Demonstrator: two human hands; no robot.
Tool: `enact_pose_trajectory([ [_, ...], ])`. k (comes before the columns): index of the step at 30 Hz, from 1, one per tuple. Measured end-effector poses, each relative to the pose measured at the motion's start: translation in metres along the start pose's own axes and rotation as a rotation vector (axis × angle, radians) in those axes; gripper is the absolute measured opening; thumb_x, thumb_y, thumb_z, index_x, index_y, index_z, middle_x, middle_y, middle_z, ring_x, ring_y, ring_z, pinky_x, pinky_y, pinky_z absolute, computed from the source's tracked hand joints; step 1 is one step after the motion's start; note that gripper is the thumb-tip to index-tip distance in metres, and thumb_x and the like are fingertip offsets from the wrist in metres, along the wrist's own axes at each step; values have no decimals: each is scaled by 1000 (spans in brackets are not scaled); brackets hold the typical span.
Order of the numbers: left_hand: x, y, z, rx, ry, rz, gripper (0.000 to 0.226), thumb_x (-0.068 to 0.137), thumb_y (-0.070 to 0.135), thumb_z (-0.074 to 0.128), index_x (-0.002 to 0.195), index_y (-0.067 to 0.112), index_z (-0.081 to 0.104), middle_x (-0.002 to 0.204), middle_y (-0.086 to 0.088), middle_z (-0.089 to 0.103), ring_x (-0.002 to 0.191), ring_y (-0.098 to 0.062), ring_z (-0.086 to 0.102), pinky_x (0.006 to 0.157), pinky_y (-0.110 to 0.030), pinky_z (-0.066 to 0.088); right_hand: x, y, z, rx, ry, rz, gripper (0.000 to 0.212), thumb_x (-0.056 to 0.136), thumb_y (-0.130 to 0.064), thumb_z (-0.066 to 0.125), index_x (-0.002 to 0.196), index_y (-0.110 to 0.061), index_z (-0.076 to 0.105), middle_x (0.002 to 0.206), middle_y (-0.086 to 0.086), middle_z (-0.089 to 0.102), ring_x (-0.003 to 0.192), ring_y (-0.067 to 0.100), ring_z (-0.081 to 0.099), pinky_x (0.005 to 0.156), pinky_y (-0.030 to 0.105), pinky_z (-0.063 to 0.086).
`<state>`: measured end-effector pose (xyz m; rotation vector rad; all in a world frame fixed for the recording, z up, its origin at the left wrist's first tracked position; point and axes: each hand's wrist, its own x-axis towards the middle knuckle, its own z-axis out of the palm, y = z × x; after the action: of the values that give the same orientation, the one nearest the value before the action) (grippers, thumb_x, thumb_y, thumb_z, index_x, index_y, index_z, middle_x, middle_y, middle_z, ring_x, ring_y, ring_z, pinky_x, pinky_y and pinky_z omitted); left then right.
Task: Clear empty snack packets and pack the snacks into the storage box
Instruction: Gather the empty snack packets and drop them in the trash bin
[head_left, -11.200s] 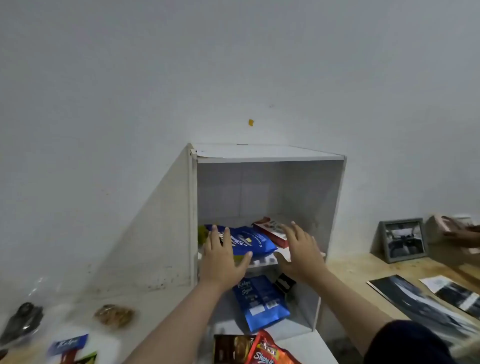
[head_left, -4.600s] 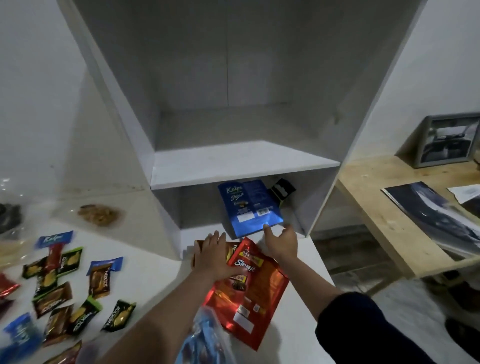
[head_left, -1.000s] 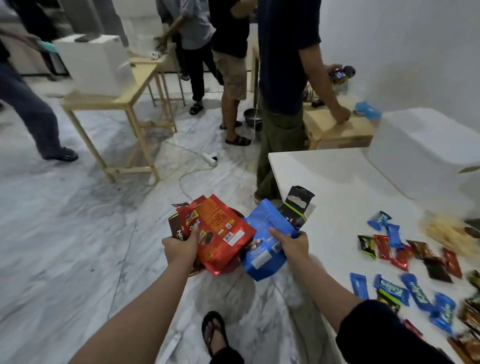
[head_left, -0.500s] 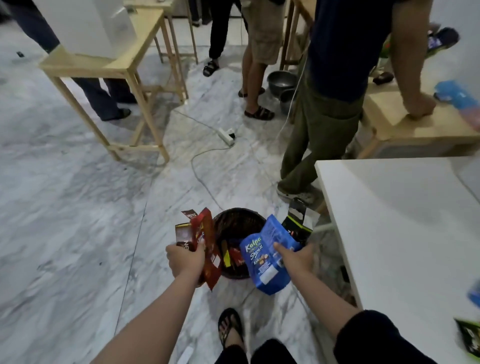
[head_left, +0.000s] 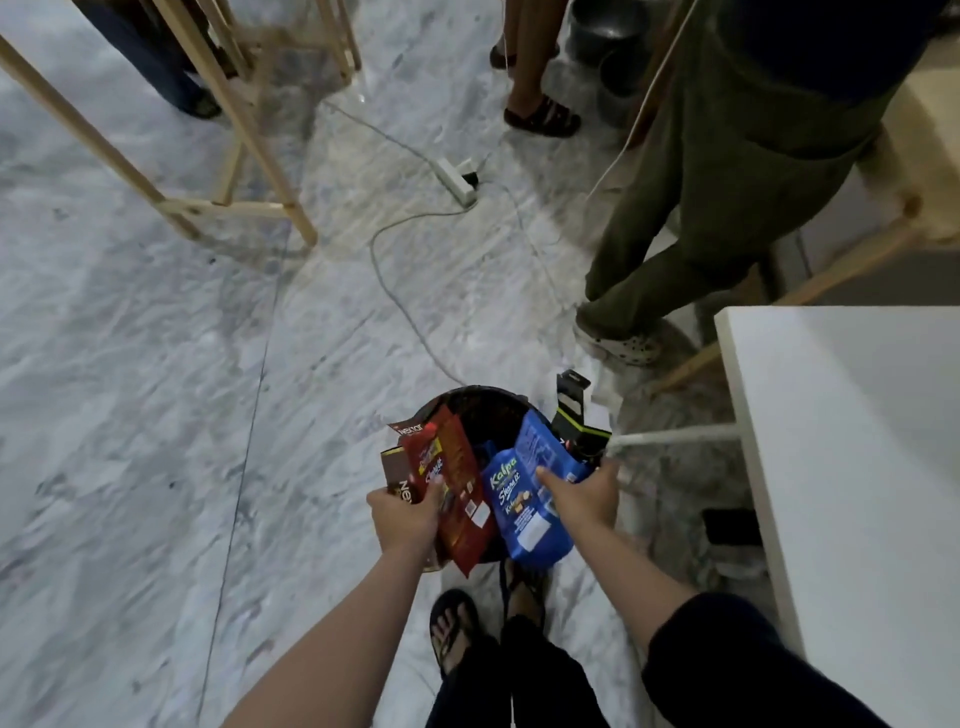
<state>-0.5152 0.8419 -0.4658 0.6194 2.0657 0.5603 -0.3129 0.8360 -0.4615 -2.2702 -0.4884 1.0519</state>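
I stand over a round black bin (head_left: 480, 405) on the marble floor. My left hand (head_left: 405, 519) grips a red snack packet (head_left: 457, 488) together with a brown packet (head_left: 400, 467) behind it. My right hand (head_left: 584, 493) grips a blue Kalpa packet (head_left: 524, 499) and a black packet (head_left: 574, 415) that sticks up behind it. All the packets hang directly above the bin's opening. The storage box and the loose snacks are out of view.
A white table (head_left: 852, 441) fills the right side. A person in green trousers (head_left: 691, 208) stands close behind the bin. A power strip (head_left: 460, 179) and its cable (head_left: 400, 291) lie on the floor. Wooden table legs (head_left: 244, 130) stand at the upper left.
I have turned from the shelf and table to the bin, carrying the packets. Over the last second my view has tipped down and both hands have come over the bin's opening.
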Motion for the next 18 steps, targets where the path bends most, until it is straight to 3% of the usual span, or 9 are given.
enact_pose_trajectory([
  [3, 26, -3, 22, -22, -84, -21, 79, 60, 48, 84, 110, 1, 46, 97, -8, 63, 85, -24, 63, 70, -35, 50, 23, 2, 23, -59, -19, -13, 71, 62, -28, 87, 116, -15, 44, 119, 9, 59, 108, 31, 60, 88, 39, 51],
  [6, 70, -35, 52, -19, -191, 15, 105, 39, 73, 80, 114, 5, 52, 100, -7, 71, 90, -20, 69, 81, -44, 57, 39, 6, 41, -126, -224, -15, 95, 55, -43, 88, 130, -15, 37, 130, 7, 53, 117, 28, 55, 94, 37, 49],
  [8, 90, -53, 65, 21, -221, 22, 101, 43, 74, 78, 116, 7, 56, 103, -4, 71, 96, -18, 69, 87, -45, 55, 44, 11, 52, -167, -367, 0, 127, 40, -65, 82, 143, -17, 25, 144, 6, 43, 130, 25, 46, 103, 40, 45],
  [10, 84, -48, 62, 8, -253, 48, 81, 57, 64, 77, 113, 8, 62, 106, -5, 71, 100, -18, 68, 91, -44, 54, 46, 17, 57, -200, -427, 13, 140, 37, -77, 74, 149, -19, 14, 154, 4, 30, 138, 23, 35, 109, 42, 39],
  [12, 59, -27, 48, 3, -278, 48, 62, 68, 53, 75, 107, 6, 65, 103, -6, 72, 98, -22, 68, 86, -40, 55, 39, 17, 54, -217, -437, 15, 130, 50, -74, 73, 151, -20, 10, 156, 2, 24, 141, 23, 30, 112, 42, 35],
  [15, 35, -14, 33, 47, -301, -7, 53, 78, 50, 68, 102, 3, 60, 93, -8, 66, 93, -26, 66, 73, -32, 49, 21, 8, 42, -209, -392, 19, 110, 69, -59, 72, 151, -17, 12, 155, 3, 27, 140, 23, 32, 111, 40, 35],
  [18, 15, -8, 20, 80, -299, -61, 76, 71, 65, 63, 118, 5, 56, 112, -13, 66, 99, -27, 64, 76, -32, 51, -1, -2, 25, -193, -335, -9, 97, 74, -53, 70, 148, -14, 21, 151, 5, 37, 136, 23, 39, 109, 38, 37],
])
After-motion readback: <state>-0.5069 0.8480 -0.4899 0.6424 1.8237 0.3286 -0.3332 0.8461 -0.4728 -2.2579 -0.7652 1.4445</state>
